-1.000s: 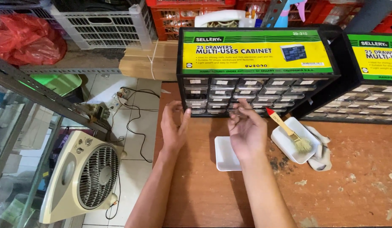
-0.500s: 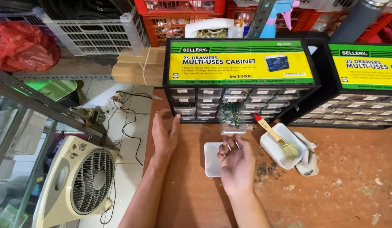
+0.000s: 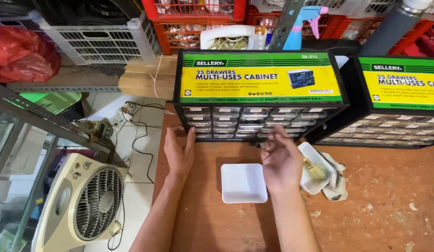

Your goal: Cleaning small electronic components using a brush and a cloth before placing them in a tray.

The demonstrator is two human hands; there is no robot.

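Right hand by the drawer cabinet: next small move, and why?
Probably bring the right hand left and down over the white tray. Its fingers are curled as if pinching something small, though what cannot be made out; the tray sits bare right beside it. The left hand rests flat against the cabinet base.

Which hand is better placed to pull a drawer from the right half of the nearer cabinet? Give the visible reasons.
Probably the right hand: its curled fingers are raised right in front of the drawer cabinet's lower right drawers. The left hand lies flat at the cabinet's bottom left corner, steadying it, beside the white tray.
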